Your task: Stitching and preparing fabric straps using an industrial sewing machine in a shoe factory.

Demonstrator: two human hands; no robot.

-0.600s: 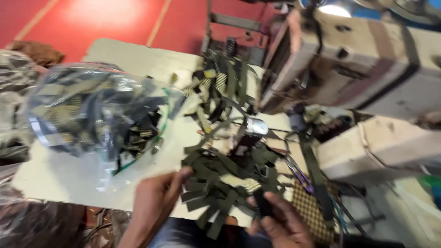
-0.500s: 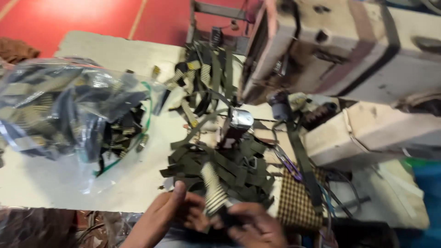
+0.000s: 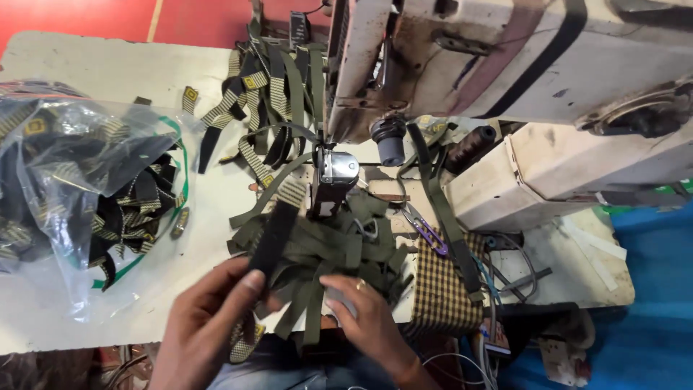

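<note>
Sewing machine (image 3: 505, 65) filled the upper right, its needle foot (image 3: 333, 173) over the white worktop (image 3: 94, 65). Clear plastic bag (image 3: 79, 180) of striped tape pieces lay far left. Pile of olive webbing strips (image 3: 325, 245) sat just below the foot, w/ a checked cloth (image 3: 440, 282) at its right. Left hand (image 3: 206, 325) pinched a dark strap piece (image 3: 273, 238) btwn thumb & fingers, held upright over the pile. Right hand (image 3: 368, 321), fingers curled, pressed on olive strips at the near edge. Purple snips (image 3: 429, 235) lay beside the pile.
</note>
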